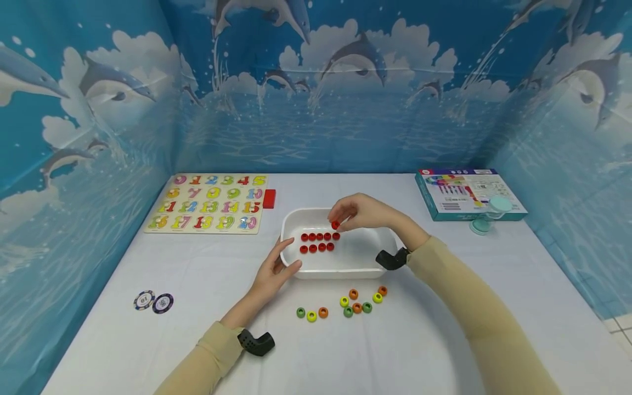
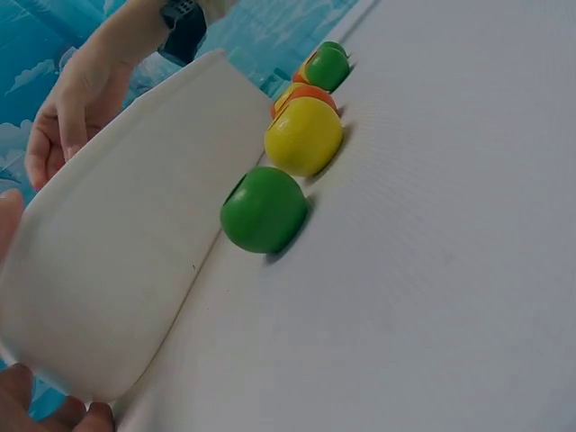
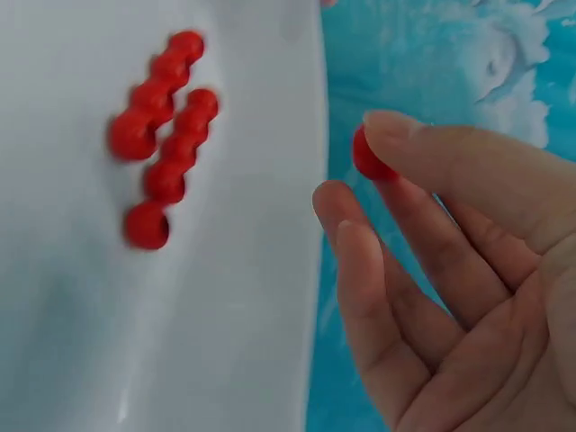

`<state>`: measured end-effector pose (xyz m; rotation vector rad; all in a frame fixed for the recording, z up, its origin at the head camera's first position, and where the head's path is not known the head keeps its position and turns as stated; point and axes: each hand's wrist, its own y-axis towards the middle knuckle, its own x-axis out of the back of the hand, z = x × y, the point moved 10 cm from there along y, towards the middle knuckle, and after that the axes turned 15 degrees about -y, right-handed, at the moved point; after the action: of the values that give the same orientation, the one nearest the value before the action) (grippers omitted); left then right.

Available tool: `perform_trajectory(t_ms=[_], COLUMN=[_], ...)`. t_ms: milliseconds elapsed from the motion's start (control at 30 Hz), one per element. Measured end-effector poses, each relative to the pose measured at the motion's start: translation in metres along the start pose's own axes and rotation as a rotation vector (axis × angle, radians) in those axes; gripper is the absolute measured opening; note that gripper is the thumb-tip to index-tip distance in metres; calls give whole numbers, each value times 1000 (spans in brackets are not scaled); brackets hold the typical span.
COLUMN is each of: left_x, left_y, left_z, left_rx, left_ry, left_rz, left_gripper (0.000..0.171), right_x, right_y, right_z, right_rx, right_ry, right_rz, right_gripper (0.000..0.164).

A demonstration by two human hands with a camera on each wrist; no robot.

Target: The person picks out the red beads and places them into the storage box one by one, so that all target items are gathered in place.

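My right hand (image 1: 362,211) pinches a red bead (image 3: 369,155) between thumb and fingertip, over the back part of a white plastic tray (image 1: 355,272). Below it, inside the tray, red beads (image 1: 320,237) lie in two rows toward the left side. In the right wrist view those rows of red beads (image 3: 148,225) show left of the hand. My left hand (image 1: 270,274) holds the tray at its left end, thumb by the front corner and a finger at the rim. The left wrist view shows the tray's outer wall (image 2: 135,207) with fingertips (image 2: 67,416) low against it.
Green, yellow and orange beads (image 1: 357,308) lie loose in front of the tray. A number puzzle board (image 1: 207,206) and a red block (image 1: 269,198) sit back left. Two poker chips (image 1: 163,303) lie left. A box (image 1: 469,192) and a turquoise object (image 1: 481,225) stand back right.
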<state>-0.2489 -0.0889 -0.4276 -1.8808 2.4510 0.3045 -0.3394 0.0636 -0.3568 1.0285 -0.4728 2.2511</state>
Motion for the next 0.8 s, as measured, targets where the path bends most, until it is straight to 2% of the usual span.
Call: perform_trajectory(t_ms=[167,333,600,800], left_x=[0,0,-2,-3], left_y=[-1,-1,-1,-1], left_z=[1,0,2,1], left_rx=[8,6,24,15], left_ry=[3,19,31,32], left_rz=[-8,-11,-20,-11], left_gripper=[55,56,55,57], right_x=[-18,-33,-52,-55], right_y=[12,18,20,19], right_z=[-28,-48,-59,-57], right_rx=[-42,-101,-131,-129], right_ry=[-66,-93,-194,-196], right_rz=[119,182,234,241], right_gripper=[26,25,23,24])
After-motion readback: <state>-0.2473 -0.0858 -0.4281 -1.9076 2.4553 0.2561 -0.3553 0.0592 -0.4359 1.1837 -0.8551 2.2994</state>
